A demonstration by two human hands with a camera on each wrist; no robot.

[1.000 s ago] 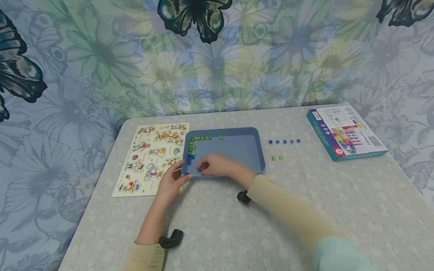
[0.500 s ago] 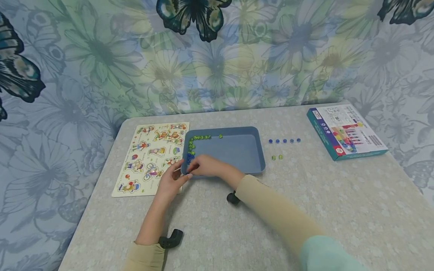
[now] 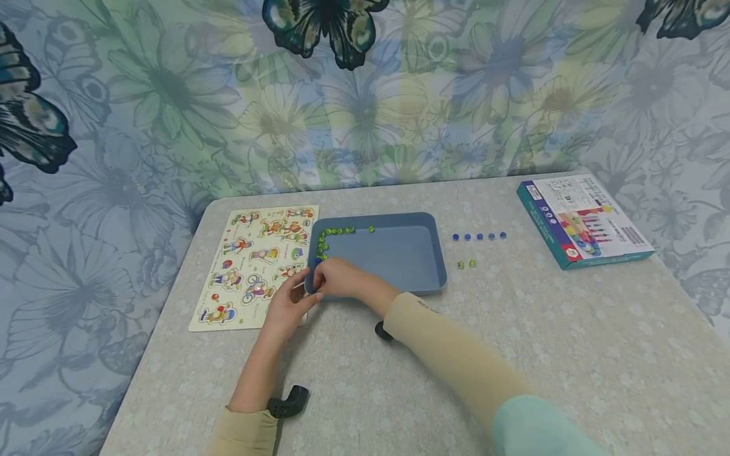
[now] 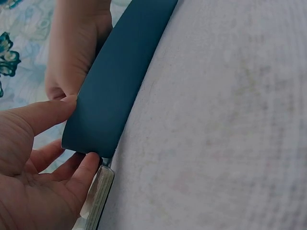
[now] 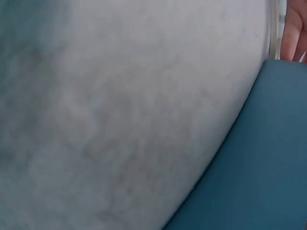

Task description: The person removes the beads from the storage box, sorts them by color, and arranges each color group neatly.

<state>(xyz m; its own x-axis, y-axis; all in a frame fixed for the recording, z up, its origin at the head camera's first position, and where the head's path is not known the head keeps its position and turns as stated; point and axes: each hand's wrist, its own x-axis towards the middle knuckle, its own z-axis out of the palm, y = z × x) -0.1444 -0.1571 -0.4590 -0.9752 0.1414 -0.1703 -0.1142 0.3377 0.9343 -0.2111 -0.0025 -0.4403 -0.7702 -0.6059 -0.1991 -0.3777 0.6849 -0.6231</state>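
A blue-grey tray point(image 3: 393, 253) lies on the table. My left hand point(image 3: 288, 304) grips its near left corner; in the left wrist view, the thumb is at the rim and the fingertips are under the corner. Over the same corner, inside the tray, my right hand point(image 3: 342, 278) is lowered with curled fingers. Its fingertips are hidden now, and so is the small blue bead seen at them earlier. Green beads point(image 3: 324, 239) line the tray's far left corner, with a blue bead point(image 3: 319, 260) below them, partly covered by the right hand.
Left of the tray lies a cream picture board point(image 3: 263, 254), partly behind my left hand. To the right, blue beads point(image 3: 480, 237) form a row on the table point(image 3: 513, 354), with two green beads point(image 3: 461, 265) nearer. A flat box point(image 3: 587, 221) lies at the far right.
My right hand has moved left within the tray, to the near left corner beside the left hand, and covers most of the blue beads there. The left hand has kept its place.
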